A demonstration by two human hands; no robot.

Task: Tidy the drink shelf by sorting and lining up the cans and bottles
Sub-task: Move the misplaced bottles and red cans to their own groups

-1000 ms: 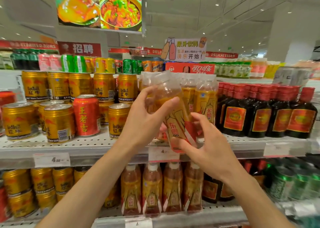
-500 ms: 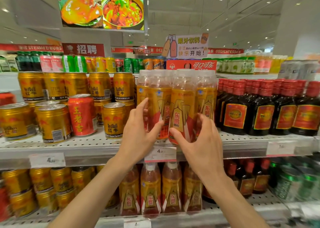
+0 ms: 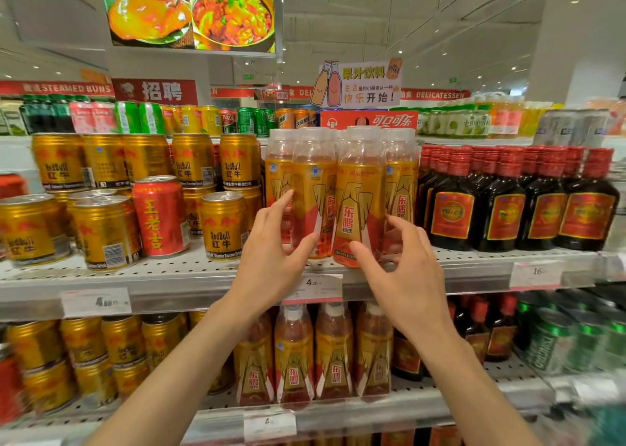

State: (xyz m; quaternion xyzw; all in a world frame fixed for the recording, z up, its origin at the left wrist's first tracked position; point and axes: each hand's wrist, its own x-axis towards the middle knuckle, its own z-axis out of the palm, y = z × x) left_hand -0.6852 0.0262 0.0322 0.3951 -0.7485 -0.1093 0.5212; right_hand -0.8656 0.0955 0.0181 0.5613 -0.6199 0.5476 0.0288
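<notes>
Shelf (image 3: 203,272) front edge carried the orange bottle (image 3: 359,208), now set upright. Left hand (image 3: 271,262) and right hand (image 3: 406,276) had apparently released it, fingers spread beside it; lining-up remained.

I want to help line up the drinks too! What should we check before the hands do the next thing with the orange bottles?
1. Front orange bottle stands upright on the shelf: ok.
2. Its label faces forward: ok.
3. Neighbour orange bottle is level with it at the front: not ok, it sits a bit further back.
4. Left hand and right hand are free to let go: ok, the fingers are relaxed around the bottles, not gripping.
5. Only gold cans in the can section: not ok, a red can stands among the gold cans.
6. Bottles in the rows behind are straight: cannot tell, they are hidden.
</notes>
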